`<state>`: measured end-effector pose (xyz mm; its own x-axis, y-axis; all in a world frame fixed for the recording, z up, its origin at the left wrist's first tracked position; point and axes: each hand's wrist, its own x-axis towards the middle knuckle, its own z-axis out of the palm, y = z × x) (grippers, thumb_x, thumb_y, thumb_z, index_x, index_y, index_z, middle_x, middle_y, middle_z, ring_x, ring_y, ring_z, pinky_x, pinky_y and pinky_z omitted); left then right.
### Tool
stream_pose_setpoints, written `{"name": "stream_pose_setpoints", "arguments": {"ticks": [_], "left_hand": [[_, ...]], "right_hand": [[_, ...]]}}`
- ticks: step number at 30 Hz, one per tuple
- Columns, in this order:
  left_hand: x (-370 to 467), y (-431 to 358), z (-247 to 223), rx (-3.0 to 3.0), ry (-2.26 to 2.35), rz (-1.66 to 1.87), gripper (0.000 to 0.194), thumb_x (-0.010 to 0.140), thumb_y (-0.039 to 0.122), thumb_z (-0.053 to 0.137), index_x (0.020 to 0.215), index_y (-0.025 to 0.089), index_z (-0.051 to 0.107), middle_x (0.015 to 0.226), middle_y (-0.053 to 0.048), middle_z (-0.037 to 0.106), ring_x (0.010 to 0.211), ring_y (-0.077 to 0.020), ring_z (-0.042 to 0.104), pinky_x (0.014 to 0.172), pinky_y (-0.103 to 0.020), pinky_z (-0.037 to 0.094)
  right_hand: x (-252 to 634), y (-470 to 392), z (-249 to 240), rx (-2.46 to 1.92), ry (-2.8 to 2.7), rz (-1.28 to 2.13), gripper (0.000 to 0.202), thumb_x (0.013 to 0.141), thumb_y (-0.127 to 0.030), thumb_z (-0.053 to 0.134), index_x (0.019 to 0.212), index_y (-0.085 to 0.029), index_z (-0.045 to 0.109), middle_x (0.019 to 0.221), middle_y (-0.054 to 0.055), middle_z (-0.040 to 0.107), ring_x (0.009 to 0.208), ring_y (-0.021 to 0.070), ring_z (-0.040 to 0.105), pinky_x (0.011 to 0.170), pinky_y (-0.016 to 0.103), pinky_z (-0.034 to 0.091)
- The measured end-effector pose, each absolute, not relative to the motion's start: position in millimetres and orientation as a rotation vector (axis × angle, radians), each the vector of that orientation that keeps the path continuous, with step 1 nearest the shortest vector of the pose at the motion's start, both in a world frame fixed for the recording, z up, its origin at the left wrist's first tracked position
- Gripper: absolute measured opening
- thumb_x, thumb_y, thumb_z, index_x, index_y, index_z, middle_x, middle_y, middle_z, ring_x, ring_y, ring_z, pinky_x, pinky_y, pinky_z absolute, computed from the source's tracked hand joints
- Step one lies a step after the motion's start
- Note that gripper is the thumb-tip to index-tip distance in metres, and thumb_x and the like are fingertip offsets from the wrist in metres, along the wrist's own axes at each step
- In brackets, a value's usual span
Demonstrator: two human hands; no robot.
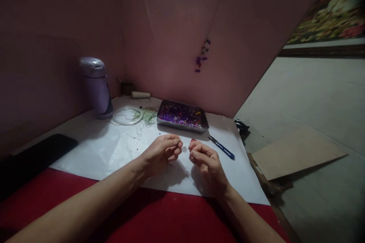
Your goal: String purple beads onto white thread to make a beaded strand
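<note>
In the middle of the head view, over white paper, my left hand has thumb and forefinger pinched together. Whatever is between them is too small to name. My right hand faces it a short gap away, also in a pinch, its contents hidden. Between the two hands shows a small pale cluster, and a bit of red peeks out behind my right fingers. Just beyond the hands stands a metal tray of purple and mixed beads. Blue-handled thread snips lie right of my right hand.
At the left stand a purple bottle and a dark flat object. A white ring, tangled green thread and a cone-shaped spool lie behind. A beaded strand hangs before the pink panel.
</note>
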<state>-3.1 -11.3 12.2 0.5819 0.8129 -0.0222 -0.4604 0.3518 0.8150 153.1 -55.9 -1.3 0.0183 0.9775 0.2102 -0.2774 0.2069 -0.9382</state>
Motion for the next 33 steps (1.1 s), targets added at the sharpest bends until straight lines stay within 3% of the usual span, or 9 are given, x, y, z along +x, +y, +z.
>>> {"name": "stream_pose_setpoints", "arguments": {"ticks": [4,7,15,20,24,30,33], "left_hand": [[-1.4,-13.7,12.6,0.887,0.499,0.842,0.008,0.071,0.016,0.061,0.071,0.010,0.055,0.065,-0.001,0.052,0.049,-0.0038,0.043,0.042,-0.017,0.022],[1.6,-13.9,11.5,0.902,0.557,0.836,0.009,0.067,0.013,0.062,0.067,0.011,0.054,0.059,0.000,0.052,0.044,-0.0038,0.041,0.041,-0.017,0.021],[11.0,-11.9,-1.7,0.930,0.712,0.880,0.011,0.060,0.007,0.058,0.061,0.014,0.050,0.050,0.003,0.050,0.037,-0.0040,0.037,0.038,-0.018,0.019],[8.3,-10.2,-0.7,0.990,0.747,0.900,0.011,0.062,0.010,0.060,0.060,0.014,0.049,0.052,0.002,0.051,0.038,-0.0050,0.039,0.037,-0.018,0.020],[4.4,-7.8,-0.1,1.016,0.639,0.901,0.013,0.065,0.018,0.066,0.067,0.013,0.055,0.057,0.000,0.054,0.042,-0.0056,0.043,0.040,-0.018,0.025],[0.2,-3.9,-2.3,0.975,0.650,0.949,0.019,0.059,0.012,0.072,0.075,0.010,0.061,0.057,0.000,0.054,0.048,-0.0057,0.045,0.045,-0.018,0.030],[1.3,-6.1,-1.6,0.971,0.688,0.905,0.019,0.062,0.017,0.072,0.078,0.011,0.063,0.056,0.001,0.053,0.044,-0.0054,0.042,0.043,-0.019,0.028]], "right_hand": [[153.1,-58.2,2.0,-0.828,-1.047,1.321,0.010,0.072,-0.021,0.061,0.063,-0.017,0.061,0.087,0.004,0.058,0.060,0.0103,0.041,0.056,0.024,0.035],[152.3,-57.0,0.1,-0.873,-1.117,1.301,0.011,0.077,-0.027,0.061,0.071,-0.017,0.064,0.078,0.003,0.059,0.057,0.0101,0.039,0.054,0.023,0.032],[154.6,-51.5,-9.5,-0.955,-1.252,1.128,0.020,0.074,-0.028,0.065,0.059,-0.016,0.058,0.061,0.000,0.056,0.051,0.0093,0.036,0.051,0.024,0.029],[157.0,-49.8,-13.6,-0.951,-1.288,1.112,0.021,0.076,-0.031,0.063,0.061,-0.017,0.056,0.061,-0.001,0.055,0.050,0.0099,0.042,0.052,0.025,0.036],[157.2,-50.1,-10.8,-0.917,-1.350,1.017,0.023,0.079,-0.035,0.061,0.064,-0.018,0.055,0.061,-0.001,0.053,0.055,0.0119,0.049,0.056,0.026,0.042],[157.8,-53.5,-6.6,-0.878,-1.420,0.818,0.018,0.083,-0.030,0.056,0.068,-0.020,0.054,0.068,0.000,0.054,0.063,0.0137,0.051,0.065,0.029,0.044],[156.7,-56.1,-6.7,-0.883,-1.461,0.733,0.017,0.084,-0.028,0.055,0.069,-0.020,0.054,0.068,0.000,0.054,0.067,0.0150,0.052,0.070,0.032,0.044]]}}
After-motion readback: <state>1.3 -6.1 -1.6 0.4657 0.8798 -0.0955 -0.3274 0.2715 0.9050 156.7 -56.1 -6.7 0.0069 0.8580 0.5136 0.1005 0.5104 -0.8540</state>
